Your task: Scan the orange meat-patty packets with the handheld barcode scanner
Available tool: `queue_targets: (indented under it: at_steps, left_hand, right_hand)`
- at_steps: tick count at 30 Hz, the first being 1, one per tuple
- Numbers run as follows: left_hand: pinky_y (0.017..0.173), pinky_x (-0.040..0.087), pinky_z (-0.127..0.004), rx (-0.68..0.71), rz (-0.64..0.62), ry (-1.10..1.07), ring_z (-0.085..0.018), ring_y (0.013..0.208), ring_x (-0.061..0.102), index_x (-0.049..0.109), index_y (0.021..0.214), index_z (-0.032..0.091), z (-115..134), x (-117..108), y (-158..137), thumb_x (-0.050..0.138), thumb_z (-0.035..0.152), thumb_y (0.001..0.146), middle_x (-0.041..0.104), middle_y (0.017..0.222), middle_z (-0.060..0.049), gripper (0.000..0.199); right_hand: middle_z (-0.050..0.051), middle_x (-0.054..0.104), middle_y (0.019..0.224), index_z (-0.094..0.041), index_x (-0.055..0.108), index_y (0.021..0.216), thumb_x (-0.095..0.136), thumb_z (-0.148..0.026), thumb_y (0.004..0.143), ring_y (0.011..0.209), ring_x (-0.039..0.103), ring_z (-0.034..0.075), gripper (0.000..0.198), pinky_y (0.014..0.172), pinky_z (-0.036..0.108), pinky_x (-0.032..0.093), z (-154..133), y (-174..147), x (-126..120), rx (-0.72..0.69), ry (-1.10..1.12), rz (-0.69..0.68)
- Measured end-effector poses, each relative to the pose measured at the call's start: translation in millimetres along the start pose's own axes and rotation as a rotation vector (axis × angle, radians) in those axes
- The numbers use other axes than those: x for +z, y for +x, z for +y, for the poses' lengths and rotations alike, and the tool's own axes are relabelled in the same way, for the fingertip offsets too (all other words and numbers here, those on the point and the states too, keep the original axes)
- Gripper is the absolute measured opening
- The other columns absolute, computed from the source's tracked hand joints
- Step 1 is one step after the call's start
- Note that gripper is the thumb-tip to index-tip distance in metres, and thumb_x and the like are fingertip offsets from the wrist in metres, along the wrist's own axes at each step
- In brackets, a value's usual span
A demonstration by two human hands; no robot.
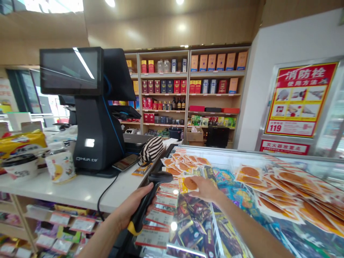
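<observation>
My left hand (pixel 134 202) is wrapped around the handle of a black barcode scanner (pixel 159 176) with a yellow end. The scanner's head points right, towards a packaged pancake-like snack (pixel 185 184) with an orange-brown round on its wrapper. My right hand (pixel 205 188) has its fingers on the right side of that packet. The packet is over the glass-topped freezer (pixel 174 247). More packets of the same kind lie behind it on the freezer top, and a larger spread of packets (pixel 285 190) lies to the right.
A black point-of-sale terminal (pixel 96 132) stands on the white counter (pixel 88 193) at left, with a phone (pixel 125 162), a striped pouch (pixel 151 148) and a lidded cup (pixel 20 166) nearby. Price labels (pixel 158 218) line the freezer's left edge. Stocked shelves (pixel 165 95) stand behind.
</observation>
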State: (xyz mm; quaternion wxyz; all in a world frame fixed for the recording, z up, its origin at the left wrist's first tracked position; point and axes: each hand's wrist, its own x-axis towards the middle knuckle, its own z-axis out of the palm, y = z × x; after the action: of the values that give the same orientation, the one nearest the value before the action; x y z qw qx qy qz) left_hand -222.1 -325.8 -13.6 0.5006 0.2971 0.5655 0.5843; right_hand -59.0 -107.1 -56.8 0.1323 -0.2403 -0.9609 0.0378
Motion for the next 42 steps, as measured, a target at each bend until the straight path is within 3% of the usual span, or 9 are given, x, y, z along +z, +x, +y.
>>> queue_targets:
  at_steps: [2, 6, 9, 12, 14, 18, 20, 30, 42]
  left_hand:
    - [0.037, 0.029, -0.018, 0.000, -0.006, 0.007, -0.006, 0.036, 0.038, 0.050, 0.058, 0.013, 1, 4, 0, 0.045, 0.052, 0.067, 0.046, 0.044, 0.002, 0.040]
    - [0.036, 0.029, -0.017, 0.007, 0.014, 0.025, -0.005, 0.036, 0.038, 0.049, 0.058, 0.013, 5, 16, -1, 0.043, 0.050, 0.069, 0.045, 0.043, 0.003, 0.040]
    - [0.036, 0.027, -0.016, 0.039, 0.040, 0.024, -0.004, 0.036, 0.038, 0.050, 0.061, 0.013, 7, 24, -2, 0.044, 0.048, 0.069, 0.047, 0.047, 0.003, 0.037]
    - [0.037, 0.028, -0.016, 0.056, -0.020, 0.018, -0.005, 0.038, 0.040, 0.051, 0.070, 0.014, 7, 26, 0, 0.045, 0.047, 0.070, 0.050, 0.053, 0.002, 0.033]
    - [0.037, 0.028, -0.017, 0.062, -0.086, 0.019, -0.005, 0.038, 0.041, 0.051, 0.072, 0.014, 7, 26, 2, 0.044, 0.047, 0.070, 0.050, 0.054, 0.002, 0.034]
    - [0.038, 0.029, -0.017, 0.055, -0.144, 0.021, -0.005, 0.039, 0.042, 0.051, 0.069, 0.013, 9, 35, 9, 0.043, 0.047, 0.071, 0.049, 0.054, 0.002, 0.035]
    - [0.038, 0.029, -0.017, 0.042, -0.158, 0.023, -0.005, 0.039, 0.042, 0.050, 0.066, 0.013, 11, 44, 13, 0.044, 0.048, 0.070, 0.049, 0.053, 0.002, 0.036]
    - [0.038, 0.031, -0.018, 0.024, -0.376, 0.062, -0.006, 0.039, 0.044, 0.048, 0.073, 0.015, 9, 92, 24, 0.045, 0.048, 0.069, 0.051, 0.054, 0.001, 0.033]
    - [0.037, 0.030, -0.018, 0.036, -0.389, 0.128, -0.006, 0.037, 0.042, 0.049, 0.069, 0.013, 5, 103, 25, 0.047, 0.050, 0.066, 0.050, 0.053, 0.001, 0.037]
  right_hand:
    - [0.009, 0.053, 0.107, -0.022, 0.043, 0.111, 0.045, -0.052, 0.065, 0.097, 0.047, 0.022, 0.056, 0.078, 0.032, 0.034, 0, 1, 3, -0.053, -0.035, 0.025]
    - [0.009, 0.062, 0.082, -0.020, 0.050, 0.100, 0.039, -0.042, 0.074, 0.076, 0.056, 0.021, 0.035, 0.065, 0.029, 0.038, -8, 1, 7, 0.017, -0.170, 0.039]
    - [0.008, 0.063, 0.077, -0.022, 0.050, 0.100, 0.030, -0.032, 0.080, 0.070, 0.057, 0.019, 0.031, 0.060, 0.028, 0.037, -7, -2, 9, 0.039, -0.171, 0.080]
    - [0.006, 0.063, 0.074, -0.022, 0.053, 0.093, 0.027, -0.029, 0.081, 0.067, 0.057, 0.018, 0.030, 0.058, 0.025, 0.036, 10, -10, 8, 0.113, -0.097, 0.217]
    - [0.008, 0.062, 0.069, -0.017, 0.054, 0.084, 0.023, -0.028, 0.081, 0.063, 0.056, 0.018, 0.033, 0.056, 0.026, 0.035, 29, -17, 4, 0.235, -0.035, 0.341]
    - [0.008, 0.058, 0.062, -0.015, 0.053, 0.071, 0.022, -0.032, 0.078, 0.060, 0.052, 0.018, 0.035, 0.056, 0.026, 0.035, 67, -32, -6, 0.472, 0.189, 0.642]
    - [0.006, 0.055, 0.058, -0.016, 0.052, 0.067, 0.023, -0.034, 0.076, 0.057, 0.050, 0.017, 0.036, 0.056, 0.026, 0.035, 79, -38, -11, 0.519, 0.240, 0.708]
    - [0.007, 0.059, 0.064, -0.014, 0.056, 0.071, 0.026, -0.038, 0.073, 0.061, 0.052, 0.018, 0.039, 0.055, 0.026, 0.037, 97, -45, -18, 0.621, 0.436, 0.796]
    - [0.007, 0.060, 0.061, -0.011, 0.058, 0.074, 0.030, -0.042, 0.070, 0.057, 0.051, 0.018, 0.042, 0.052, 0.026, 0.037, 108, -49, -16, 0.644, 0.549, 0.845]
